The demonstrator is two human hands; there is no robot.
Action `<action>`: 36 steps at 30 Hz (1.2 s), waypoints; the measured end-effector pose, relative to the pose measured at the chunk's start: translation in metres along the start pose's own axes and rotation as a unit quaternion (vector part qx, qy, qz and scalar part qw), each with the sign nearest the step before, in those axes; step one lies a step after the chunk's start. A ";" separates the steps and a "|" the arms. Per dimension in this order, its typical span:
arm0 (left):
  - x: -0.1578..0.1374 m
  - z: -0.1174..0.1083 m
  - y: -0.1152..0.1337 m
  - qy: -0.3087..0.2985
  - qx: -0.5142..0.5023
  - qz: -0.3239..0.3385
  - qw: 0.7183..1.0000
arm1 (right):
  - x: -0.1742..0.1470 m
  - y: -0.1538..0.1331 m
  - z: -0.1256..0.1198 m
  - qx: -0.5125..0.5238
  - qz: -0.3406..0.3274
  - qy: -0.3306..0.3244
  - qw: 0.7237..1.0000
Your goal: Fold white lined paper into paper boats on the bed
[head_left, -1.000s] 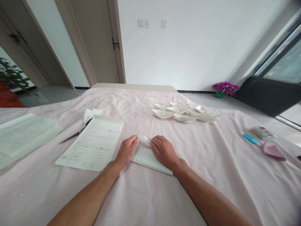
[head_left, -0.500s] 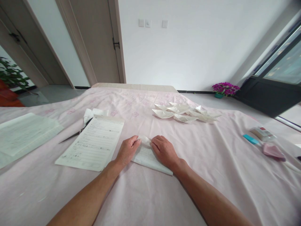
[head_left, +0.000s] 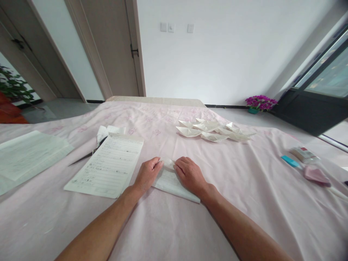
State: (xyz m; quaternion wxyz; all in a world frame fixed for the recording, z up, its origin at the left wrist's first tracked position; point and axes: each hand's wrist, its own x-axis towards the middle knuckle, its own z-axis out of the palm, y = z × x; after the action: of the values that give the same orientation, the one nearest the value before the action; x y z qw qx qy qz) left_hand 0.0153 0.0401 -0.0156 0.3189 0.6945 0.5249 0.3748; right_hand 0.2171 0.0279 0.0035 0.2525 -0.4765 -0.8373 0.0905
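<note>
A partly folded sheet of paper lies in front of me on the pink bedsheet. My left hand pinches its far left edge between thumb and fingers. On the opposite side, my right hand grips the far right edge with curled fingers and covers part of the sheet. Between the hands, the top of the paper is bent into a raised fold. Several folded paper boats sit grouped beyond my right hand. To the left is a stack of handwritten, lined sheets.
Dark scissors are partly under the stack, beside a crumpled white paper. More written sheets lie far left. On the right are a clear packet, a blue item and a pink cloth-like item.
</note>
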 end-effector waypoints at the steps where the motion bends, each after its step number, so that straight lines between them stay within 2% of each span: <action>1: 0.000 0.000 -0.001 0.000 0.000 0.001 1.000 | 0.000 0.000 0.000 0.000 -0.001 0.000 1.000; 36: 0.000 0.000 0.000 -0.002 -0.012 -0.003 1.000 | 0.000 0.001 0.000 0.005 -0.007 0.004 1.000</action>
State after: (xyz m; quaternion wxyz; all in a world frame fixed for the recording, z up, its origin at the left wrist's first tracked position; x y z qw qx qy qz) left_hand 0.0155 0.0400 -0.0161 0.3291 0.6900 0.5216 0.3789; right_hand 0.2179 0.0287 0.0032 0.2583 -0.4697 -0.8393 0.0908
